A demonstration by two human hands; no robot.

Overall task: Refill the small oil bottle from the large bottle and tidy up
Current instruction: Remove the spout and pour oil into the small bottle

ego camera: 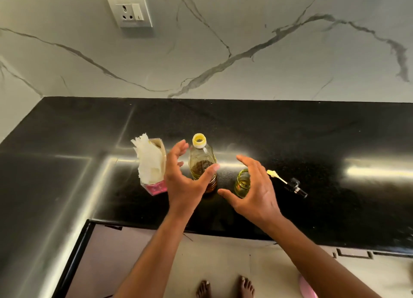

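Observation:
The large oil bottle (202, 161) stands upright on the black counter (290, 141), its yellow neck uncapped and some yellow oil inside. To its right stands the small bottle (241, 182), an open glass jar with oil in it. My left hand (183, 181) hovers open just in front of and left of the large bottle, thumb near its side, not gripping. Over the small bottle, partly hiding it, my right hand (254, 190) is spread open. The small bottle's black dropper cap (292, 185) lies on the counter to the right.
A pink tissue box (154, 163) with white tissue sticking out stands left of the large bottle. A marble wall with a socket (130, 10) rises behind the counter. The counter's front edge is close below my wrists; floor and bare feet show beneath.

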